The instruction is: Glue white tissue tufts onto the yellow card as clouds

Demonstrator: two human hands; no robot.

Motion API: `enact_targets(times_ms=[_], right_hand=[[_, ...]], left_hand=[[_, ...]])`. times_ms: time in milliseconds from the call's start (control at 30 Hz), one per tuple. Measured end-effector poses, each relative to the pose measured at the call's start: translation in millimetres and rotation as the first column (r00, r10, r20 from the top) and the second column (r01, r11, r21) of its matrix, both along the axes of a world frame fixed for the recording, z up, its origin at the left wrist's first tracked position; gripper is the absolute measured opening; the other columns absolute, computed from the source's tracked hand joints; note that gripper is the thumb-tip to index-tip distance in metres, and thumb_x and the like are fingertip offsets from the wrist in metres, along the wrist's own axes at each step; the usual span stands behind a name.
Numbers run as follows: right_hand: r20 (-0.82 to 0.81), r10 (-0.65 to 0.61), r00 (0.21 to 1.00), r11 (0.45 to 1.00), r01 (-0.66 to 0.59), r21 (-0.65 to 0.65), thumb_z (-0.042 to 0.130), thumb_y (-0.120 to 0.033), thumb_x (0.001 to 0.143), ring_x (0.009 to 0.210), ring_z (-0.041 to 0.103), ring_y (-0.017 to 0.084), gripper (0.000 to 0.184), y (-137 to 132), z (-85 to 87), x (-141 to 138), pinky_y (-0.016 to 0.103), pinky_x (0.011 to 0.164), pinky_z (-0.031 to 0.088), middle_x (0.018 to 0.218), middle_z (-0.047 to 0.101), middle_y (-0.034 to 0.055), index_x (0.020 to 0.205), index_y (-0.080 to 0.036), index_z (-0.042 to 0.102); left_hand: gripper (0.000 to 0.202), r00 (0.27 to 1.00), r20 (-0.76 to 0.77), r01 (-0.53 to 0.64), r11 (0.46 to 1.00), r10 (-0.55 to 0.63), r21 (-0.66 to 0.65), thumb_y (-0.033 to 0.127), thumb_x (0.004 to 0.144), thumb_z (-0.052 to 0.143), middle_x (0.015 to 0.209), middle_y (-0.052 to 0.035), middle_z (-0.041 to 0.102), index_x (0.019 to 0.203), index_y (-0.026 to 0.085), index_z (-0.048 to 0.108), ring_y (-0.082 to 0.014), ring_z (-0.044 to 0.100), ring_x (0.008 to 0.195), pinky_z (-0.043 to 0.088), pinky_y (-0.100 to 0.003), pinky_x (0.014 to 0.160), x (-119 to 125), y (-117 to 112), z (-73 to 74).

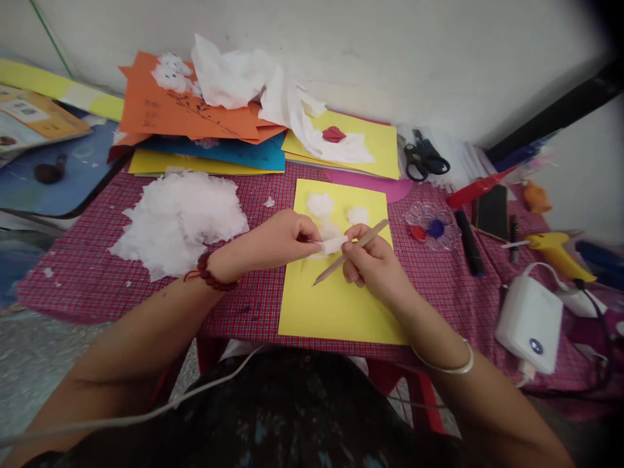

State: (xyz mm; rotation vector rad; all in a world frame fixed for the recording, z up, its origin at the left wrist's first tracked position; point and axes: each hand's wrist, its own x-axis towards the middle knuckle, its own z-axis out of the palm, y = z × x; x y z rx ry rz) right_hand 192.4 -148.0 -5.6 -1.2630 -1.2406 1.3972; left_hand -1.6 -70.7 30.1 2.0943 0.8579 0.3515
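Between my two hands a small piece of white tissue paper is stretched above a yellow sheet. My left hand pinches its left end between thumb and finger. The fingers of my right hand grip its other end, and a wooden pencil lies slantwise in the same hand, its point toward the lower left. On the yellow sheet sit fluffy white tufts, one at the upper left and another at the upper right. More white tissue shows partly behind my fingers.
A heap of white tissue pieces lies left on the checked cloth. Behind are orange cards and crumpled tissue. To the right are black scissors, a clear dish, a yellow glue gun and a white power bank.
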Motion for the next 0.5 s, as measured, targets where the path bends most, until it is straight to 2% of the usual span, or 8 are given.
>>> enact_targets(times_ms=[133, 200, 267, 300, 367, 433, 500], right_hand=[[-0.078, -0.055, 0.995, 0.998, 0.055, -0.009, 0.058, -0.037, 0.088, 0.03, 0.034, 0.007, 0.019, 1, -4.2, 9, 0.02, 0.037, 0.029, 0.039, 0.043, -0.0147, 0.091, -0.025, 0.044], [-0.085, -0.062, 0.994, 0.998, 0.062, -0.004, 0.058, -0.036, 0.088, 0.03, 0.034, 0.007, 0.018, 1, -4.0, 11, 0.02, 0.037, 0.029, 0.039, 0.043, -0.0145, 0.091, -0.025, 0.044], [-0.058, -0.055, 0.997, 0.998, 0.055, 0.002, 0.057, -0.035, 0.088, 0.03, 0.034, 0.007, 0.017, 1, -2.6, 10, 0.019, 0.036, 0.027, 0.039, 0.045, -0.0138, 0.091, -0.025, 0.044], [-0.037, -0.048, 0.998, 0.999, 0.048, 0.004, 0.057, -0.035, 0.088, 0.03, 0.034, 0.007, 0.017, 1, -1.5, 9, 0.019, 0.035, 0.026, 0.039, 0.046, -0.0134, 0.091, -0.025, 0.044], [0.009, -0.032, 0.999, 0.999, 0.032, 0.01, 0.057, -0.035, 0.089, 0.03, 0.035, 0.007, 0.017, 0, 1.0, 5, 0.019, 0.034, 0.025, 0.04, 0.048, -0.0126, 0.091, -0.025, 0.043], [0.038, -0.014, 0.999, 1.0, 0.013, 0.028, 0.057, -0.036, 0.089, 0.03, 0.035, 0.007, 0.018, -1, 3.0, 2, 0.019, 0.034, 0.025, 0.041, 0.048, -0.012, 0.089, -0.024, 0.043], [0.053, -0.003, 0.999, 0.998, 0.0, 0.063, 0.058, -0.037, 0.089, 0.032, 0.037, 0.007, 0.018, -1, 3.1, 3, 0.019, 0.035, 0.026, 0.043, 0.05, -0.0109, 0.09, -0.024, 0.045]], left_hand=[[0.014, 0.987, -0.142, -0.053, 0.983, 0.078, 0.175, 0.021, 0.075, 0.061, 0.068, -0.003, 0.063, 0.064, 0.016, 0.068, -0.0152, 0.056, 0.068, 0.04, -0.027, 0.067, -21, 18, 0.1], [0.009, 0.971, -0.171, -0.104, 0.942, 0.166, 0.32, 0.02, 0.074, 0.063, 0.084, -0.0069, 0.067, 0.075, 0.017, 0.071, -0.0214, 0.059, 0.086, 0.043, -0.032, 0.08, -29, 25, -1.8], [0.021, 0.971, -0.129, -0.136, 0.909, 0.202, 0.394, 0.024, 0.072, 0.068, 0.105, -0.0099, 0.067, 0.092, 0.017, 0.072, -0.0269, 0.056, 0.104, 0.043, -0.037, 0.091, -28, 24, -3.1], [0.029, 0.979, -0.088, -0.138, 0.915, 0.184, 0.378, 0.027, 0.071, 0.07, 0.113, -0.01, 0.066, 0.099, 0.018, 0.07, -0.0278, 0.054, 0.11, 0.042, -0.039, 0.094, -24, 20, -3.2], [0.036, 0.994, 0.023, -0.113, 0.961, 0.11, 0.251, 0.034, 0.072, 0.072, 0.116, -0.0084, 0.065, 0.105, 0.019, 0.068, -0.0254, 0.055, 0.11, 0.044, -0.037, 0.094, -11, 9, -2.5], [0.028, 0.987, 0.143, -0.087, 0.993, 0.075, 0.083, 0.036, 0.076, 0.068, 0.104, -0.0067, 0.068, 0.098, 0.018, 0.068, -0.0203, 0.06, 0.097, 0.047, -0.032, 0.086, 4, -3, -2.3], [0.018, 0.968, 0.23, -0.093, 0.994, 0.102, -0.049, 0.033, 0.079, 0.064, 0.086, -0.0047, 0.069, 0.084, 0.016, 0.066, -0.0155, 0.06, 0.08, 0.047, -0.028, 0.073, 13, -9, -4.6]])
